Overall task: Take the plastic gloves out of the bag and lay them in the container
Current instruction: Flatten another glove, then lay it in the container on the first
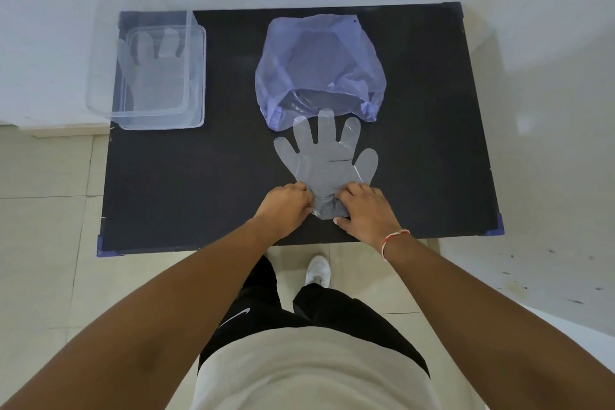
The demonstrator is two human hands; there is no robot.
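A clear plastic glove (327, 160) lies flat on the black table, fingers pointing away from me, its fingertips just under the mouth of the purple plastic bag (319, 66). My left hand (286, 205) and my right hand (364, 210) both pinch the glove's bunched cuff near the table's front edge. The bag lies open toward me at the back middle; more clear plastic shows inside its mouth. A clear rectangular container (196, 76) stands at the back left corner with one glove (149, 73) lying flat in it.
The black table (186, 183) has purple corner guards; its front edge is just below my hands. The container overhangs the table's left edge slightly. A white wall runs behind the table. Tiled floor and my white shoe (318, 270) show below.
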